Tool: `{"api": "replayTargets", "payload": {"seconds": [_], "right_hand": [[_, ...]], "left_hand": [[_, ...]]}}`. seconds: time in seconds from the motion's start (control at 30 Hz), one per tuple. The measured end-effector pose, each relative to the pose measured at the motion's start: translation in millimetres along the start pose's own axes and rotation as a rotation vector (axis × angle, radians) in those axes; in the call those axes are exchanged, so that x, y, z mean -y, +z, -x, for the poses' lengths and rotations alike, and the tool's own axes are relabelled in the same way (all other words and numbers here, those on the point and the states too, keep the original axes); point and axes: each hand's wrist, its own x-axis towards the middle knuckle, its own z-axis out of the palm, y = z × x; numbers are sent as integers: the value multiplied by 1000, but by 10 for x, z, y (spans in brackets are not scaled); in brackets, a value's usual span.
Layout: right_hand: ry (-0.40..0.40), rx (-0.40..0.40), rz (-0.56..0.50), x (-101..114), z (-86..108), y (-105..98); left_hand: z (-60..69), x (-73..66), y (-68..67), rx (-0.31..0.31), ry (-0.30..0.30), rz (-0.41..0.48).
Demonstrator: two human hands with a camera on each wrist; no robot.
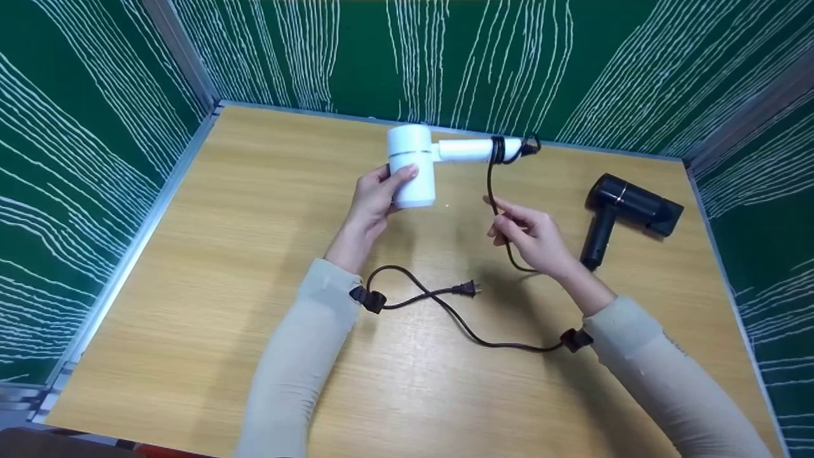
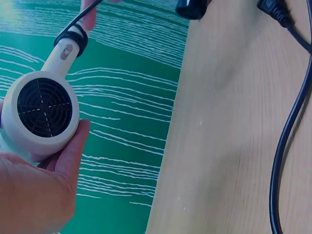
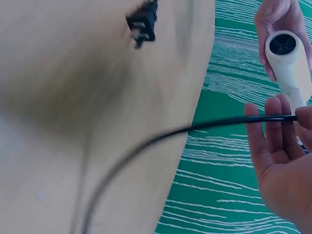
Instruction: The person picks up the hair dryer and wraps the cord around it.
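My left hand [image 1: 372, 197] grips the barrel of a white hair dryer [image 1: 407, 141], thumb across its near side. The dryer is held above the table, its handle [image 1: 464, 150] pointing right. A black cord [image 1: 490, 181] is wound in several turns around the handle near its end. In the left wrist view, the round dark grille [image 2: 45, 107] of the dryer faces the camera. My right hand [image 1: 537, 238] pinches the cord below the wound turns, other fingers spread loosely. From there the cord passes behind the right forearm, which hides part of it.
On the wooden table [image 1: 222, 267], the cord loops between the forearms and ends in a two-prong plug [image 1: 465, 289]. A black hair dryer [image 1: 636, 207] lies right of my right hand. Green panels with white streaks [image 1: 369, 57] stand along the back and both sides.
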Motion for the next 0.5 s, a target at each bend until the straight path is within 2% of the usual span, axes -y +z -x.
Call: {"api": "replayTargets", "payload": {"seconds": [0.2,0.5], "right_hand": [[20,19,-74,-90,131,61],[72,74,-24,-177,404,111]], "left_hand": [[-16,-34,10,-30,-12,24],[-73,-118,-4,-47,23,69]]}}
